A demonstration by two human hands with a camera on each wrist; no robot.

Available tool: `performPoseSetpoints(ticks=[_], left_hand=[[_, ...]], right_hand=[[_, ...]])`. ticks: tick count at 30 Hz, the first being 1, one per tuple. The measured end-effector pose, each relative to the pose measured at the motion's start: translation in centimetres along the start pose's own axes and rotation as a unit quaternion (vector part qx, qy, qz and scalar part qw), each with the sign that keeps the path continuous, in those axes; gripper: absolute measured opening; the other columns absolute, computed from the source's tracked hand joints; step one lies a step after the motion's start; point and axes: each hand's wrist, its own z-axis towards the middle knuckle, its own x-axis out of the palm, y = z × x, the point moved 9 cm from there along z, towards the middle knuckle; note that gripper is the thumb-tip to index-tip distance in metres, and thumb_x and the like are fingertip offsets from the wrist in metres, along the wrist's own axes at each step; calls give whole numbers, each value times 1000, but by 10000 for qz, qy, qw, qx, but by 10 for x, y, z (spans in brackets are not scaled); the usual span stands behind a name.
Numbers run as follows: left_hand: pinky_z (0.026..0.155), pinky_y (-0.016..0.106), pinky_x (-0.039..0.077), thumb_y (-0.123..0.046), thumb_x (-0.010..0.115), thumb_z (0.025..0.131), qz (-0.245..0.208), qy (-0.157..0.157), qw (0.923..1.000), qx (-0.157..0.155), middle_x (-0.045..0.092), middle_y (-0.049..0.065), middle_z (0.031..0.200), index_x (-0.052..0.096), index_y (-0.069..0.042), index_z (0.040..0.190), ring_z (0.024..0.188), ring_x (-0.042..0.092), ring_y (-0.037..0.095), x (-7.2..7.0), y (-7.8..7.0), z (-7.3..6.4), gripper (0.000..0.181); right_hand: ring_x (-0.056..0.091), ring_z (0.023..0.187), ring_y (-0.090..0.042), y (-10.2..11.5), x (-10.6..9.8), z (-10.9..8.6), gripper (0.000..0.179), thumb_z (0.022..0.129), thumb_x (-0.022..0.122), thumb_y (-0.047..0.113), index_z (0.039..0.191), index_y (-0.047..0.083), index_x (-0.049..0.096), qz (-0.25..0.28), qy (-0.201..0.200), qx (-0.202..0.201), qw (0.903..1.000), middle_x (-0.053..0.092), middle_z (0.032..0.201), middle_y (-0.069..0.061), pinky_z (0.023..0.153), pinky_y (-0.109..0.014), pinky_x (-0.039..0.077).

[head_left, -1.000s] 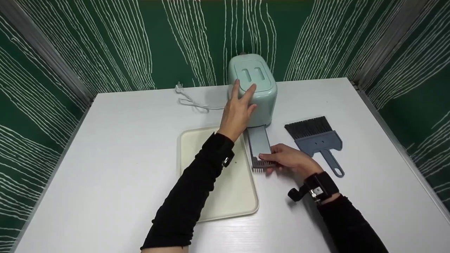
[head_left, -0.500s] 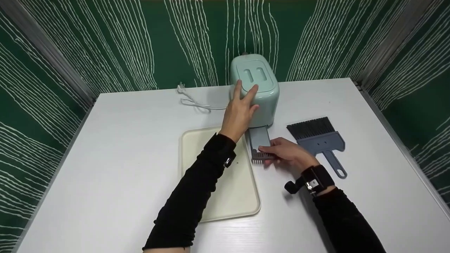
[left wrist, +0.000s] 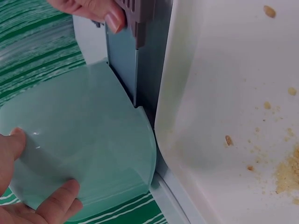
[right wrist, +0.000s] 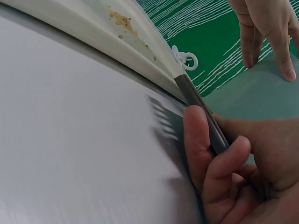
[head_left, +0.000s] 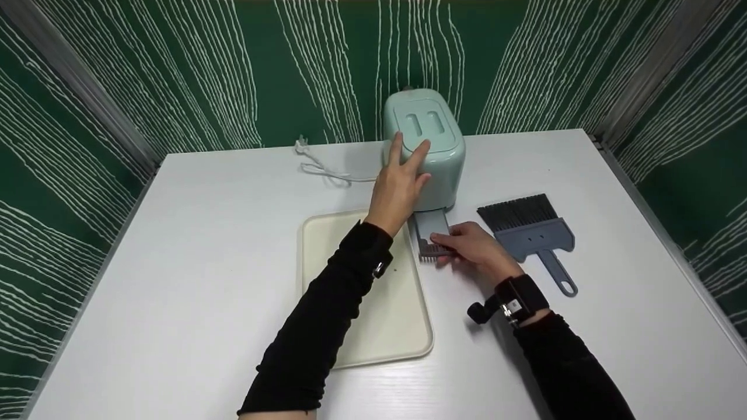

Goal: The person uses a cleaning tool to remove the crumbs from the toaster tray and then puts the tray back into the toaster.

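A mint-green toaster stands near the back of the table, its narrow end toward me. My left hand rests spread on it, two fingers reaching the top and the thumb against the near end. From the toaster's bottom sticks out a grey crumb tray with a slotted end piece. My right hand pinches that slotted end, thumb above and fingers curled below, as the right wrist view shows. Beside the crumb tray lies a cream serving tray; crumbs are scattered in it in the left wrist view.
A blue-grey hand brush with black bristles lies to the right of my right hand. The toaster's white cord and plug trail on the table behind left. Green walls with white lines enclose the table's back and sides.
My right hand has pushed the crumb tray further into the toaster, away from me; a shorter length sticks out. The left hand keeps its place on the toaster.
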Motion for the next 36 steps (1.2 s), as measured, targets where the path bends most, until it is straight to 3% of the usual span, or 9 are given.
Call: performPoseSetpoints(ticks=[4, 9, 15, 19, 23, 26, 29, 33, 36], left_hand=[[99, 43, 60, -31, 67, 108, 69, -32, 10000, 41, 25, 26, 175, 49, -24, 162, 113, 75, 35, 0, 0, 0, 58], [100, 43, 60, -31, 66, 108, 130, -14, 9999, 55, 25, 25, 175, 48, -25, 163, 116, 74, 35, 0, 0, 0, 58], [100, 43, 60, -30, 67, 107, 216, -30, 9998, 49, 26, 26, 174, 49, -25, 162, 118, 73, 36, 0, 0, -1, 58], [101, 44, 60, -31, 67, 107, 215, 1, 9998, 59, 26, 26, 174, 49, -25, 162, 120, 73, 37, 0, 0, 0, 58], [102, 44, 60, -31, 67, 107, 217, 60, 9997, 21, 24, 26, 175, 48, -25, 163, 122, 72, 37, 1, 0, 1, 59], [102, 44, 60, -31, 67, 107, 222, 71, 9997, 8, 24, 25, 175, 48, -25, 163, 122, 72, 37, 1, 1, 1, 59], [101, 44, 60, -32, 67, 108, 236, 75, 9997, -13, 24, 25, 175, 48, -26, 163, 120, 72, 36, 1, 1, 1, 59], [100, 44, 60, -33, 66, 108, 240, 86, 9997, -16, 24, 25, 175, 48, -26, 163, 116, 74, 36, 1, 1, 1, 59], [99, 44, 60, -34, 65, 108, 247, 101, 9996, -27, 24, 24, 176, 47, -26, 164, 115, 74, 35, 2, 1, 1, 59]], right_hand=[[72, 64, -5, 2, -4, 2, 32, 110, 65, 32, 108, 0, 62, 118, -259, -119, 9995, 75, 73, 3, 61, -19, 56], [74, 67, -4, 1, -7, 5, 38, 109, 66, 29, 121, -7, 62, 453, -479, -142, 9977, 75, 78, 2, 68, -18, 59], [79, 84, -7, -1, -9, 9, 57, 105, 72, 21, 146, -13, 51, 833, -543, -212, 9948, 79, 102, -8, 82, -20, 62], [78, 95, -10, -1, -12, 9, 72, 101, 78, 17, 155, -12, 42, 544, -686, -322, 9956, 73, 128, -24, 93, -21, 60], [70, 112, -16, -1, -16, 10, 81, 96, 84, 25, 159, -6, 43, -104, -873, -318, 9956, 67, 141, -25, 103, -26, 52], [64, 116, -21, -1, -17, 11, 82, 94, 86, 29, 157, -4, 46, -419, -1001, -356, 9935, 68, 137, -21, 103, -29, 48], [64, 107, -16, 0, -17, 12, 81, 94, 86, 28, 156, -5, 47, -472, -1096, -456, 9918, 69, 123, -13, 97, -25, 50], [74, 86, -4, 1, -12, 14, 77, 97, 82, 12, 157, -12, 41, 395, -985, -639, 9923, 71, 100, -2, 85, -19, 61], [78, 71, -5, 1, -10, 16, 67, 97, 78, 2, 151, -17, 42, 986, -949, -704, 9881, 73, 84, 2, 74, -18, 63]])
